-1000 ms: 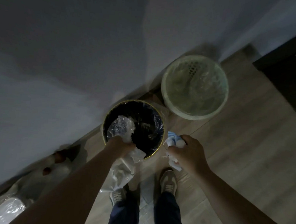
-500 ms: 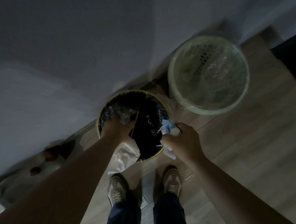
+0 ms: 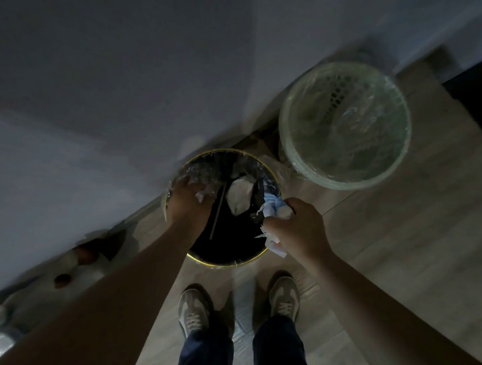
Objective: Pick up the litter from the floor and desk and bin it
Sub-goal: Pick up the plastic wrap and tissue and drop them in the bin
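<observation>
Black bin [image 3: 227, 264]: we are standing over it; it is sitting on the wooden floor [image 3: 391, 244] against the grey wall [image 3: 117, 77], gold-rimmed and lined with clear film.
Left hand [image 3: 189, 204]: we are reaching it down inside the bin's left side, where it is lying on crinkled clear plastic [image 3: 204, 195]; we cannot tell whether the fingers are closing on the plastic or only pressing it.
Right hand [image 3: 298, 229]: we are clenching it around a blue-and-white paper wad [image 3: 272, 208], fingers curled tight, and holding it over the bin's right rim.
Paper wad: it is sticking out above and below our fist, its upper end hanging over the bin's opening.
Inside the bin: a white crumpled scrap [image 3: 239, 196] is lying near the middle, with a thin pale stick [image 3: 217, 214] slanting just left of it.
Green mesh basket [image 3: 346, 184]: it is standing just beyond the bin's right side, lined with clear film.
Shoes [image 3: 195, 310]: we are planting both feet on the floor just short of the bin's near rim.
White bag [image 3: 79, 270]: it is lying well left of the bin along the wall, blurred, with reddish round things on it.
</observation>
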`<state>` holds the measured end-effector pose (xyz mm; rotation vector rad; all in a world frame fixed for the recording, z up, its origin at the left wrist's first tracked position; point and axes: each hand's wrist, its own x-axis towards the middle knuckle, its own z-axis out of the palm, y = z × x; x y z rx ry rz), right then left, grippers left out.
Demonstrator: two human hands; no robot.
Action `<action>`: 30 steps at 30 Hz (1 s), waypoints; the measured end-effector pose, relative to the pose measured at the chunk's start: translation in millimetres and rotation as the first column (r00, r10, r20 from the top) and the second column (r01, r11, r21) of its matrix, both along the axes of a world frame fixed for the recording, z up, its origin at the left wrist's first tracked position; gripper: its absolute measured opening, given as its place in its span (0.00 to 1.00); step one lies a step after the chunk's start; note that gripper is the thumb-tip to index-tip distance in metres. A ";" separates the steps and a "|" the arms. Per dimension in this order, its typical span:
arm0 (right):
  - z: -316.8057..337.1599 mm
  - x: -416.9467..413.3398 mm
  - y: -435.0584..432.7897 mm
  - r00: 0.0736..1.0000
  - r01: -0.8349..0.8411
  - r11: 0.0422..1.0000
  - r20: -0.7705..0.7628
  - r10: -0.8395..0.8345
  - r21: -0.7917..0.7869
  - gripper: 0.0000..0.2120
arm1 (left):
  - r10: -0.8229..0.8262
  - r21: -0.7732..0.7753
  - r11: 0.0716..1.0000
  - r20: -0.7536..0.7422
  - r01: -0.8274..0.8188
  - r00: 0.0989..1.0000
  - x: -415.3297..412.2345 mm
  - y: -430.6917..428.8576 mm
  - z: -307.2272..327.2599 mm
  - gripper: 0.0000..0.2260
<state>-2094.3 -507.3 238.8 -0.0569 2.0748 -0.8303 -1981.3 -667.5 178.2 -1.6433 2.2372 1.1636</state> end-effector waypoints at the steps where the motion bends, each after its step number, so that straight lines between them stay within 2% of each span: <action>1: -0.2 1.2 -0.4 1.000 -0.004 1.000 0.001 0.004 0.005 0.05 | -0.060 -0.007 0.998 0.041 0.061 0.997 3.7 1.2 -0.9 0.11; 3: -0.4 3.3 -1.2 1.000 -0.010 1.000 -0.001 0.010 0.009 0.06 | -0.215 -0.008 0.976 0.130 0.218 0.968 12.1 2.3 -2.8 0.15; 5: 0.3 5.3 -2.2 0.999 -0.028 1.000 -0.020 0.029 0.011 0.06 | -0.278 0.026 0.960 0.176 0.278 0.944 20.7 1.5 -1.9 0.19; 7: 0.7 8.7 -4.3 0.999 -0.037 0.999 -0.026 0.037 0.008 0.05 | -0.302 0.010 0.951 0.224 0.308 0.927 26.3 0.4 0.4 0.17; 11: -7.3 17.4 -12.9 0.993 -0.096 0.995 -0.069 0.098 0.030 0.06 | -0.249 -0.009 0.965 0.292 0.263 0.923 32.0 -3.6 9.9 0.11; 16: -17.2 24.5 -29.7 0.936 -0.272 0.954 -0.198 0.293 0.127 0.10 | -0.230 0.015 0.972 0.292 0.236 0.928 43.6 -9.4 28.8 0.10; 19: -27.0 30.0 -39.5 0.906 -0.345 0.930 -0.215 0.365 0.125 0.24 | -0.244 0.029 0.969 0.277 0.246 0.929 58.5 -8.6 36.6 0.09; 21: -34.5 33.3 -44.0 0.881 -0.418 0.897 -0.179 0.439 0.142 0.37 | -0.220 0.034 0.976 0.196 0.217 0.956 69.3 -6.5 41.4 0.08; 23: -37.0 35.9 -46.7 0.856 -0.466 0.864 -0.150 0.495 0.189 0.45 | -0.238 0.059 0.971 0.101 0.233 0.966 76.9 -2.2 48.7 0.09; 24: -37.9 36.9 -46.6 0.850 -0.476 0.856 -0.143 0.507 0.202 0.46 | -0.198 0.074 0.979 0.081 0.192 0.977 79.2 -1.8 50.7 0.10; 27: -32.5 39.5 -43.6 0.835 -0.505 0.831 -0.113 0.539 0.233 0.39 | -0.294 0.014 0.955 0.117 0.295 0.949 82.4 -2.7 53.5 0.09; 28: -28.8 39.8 -42.0 0.829 -0.515 0.824 -0.105 0.549 0.236 0.36 | -0.314 0.000 0.949 0.103 0.315 0.944 84.3 -3.2 54.3 0.08; 30: -19.0 40.0 -36.5 0.817 -0.534 0.812 -0.104 0.567 0.234 0.31 | -0.356 -0.004 0.934 0.051 0.356 0.933 85.7 -4.1 58.4 0.10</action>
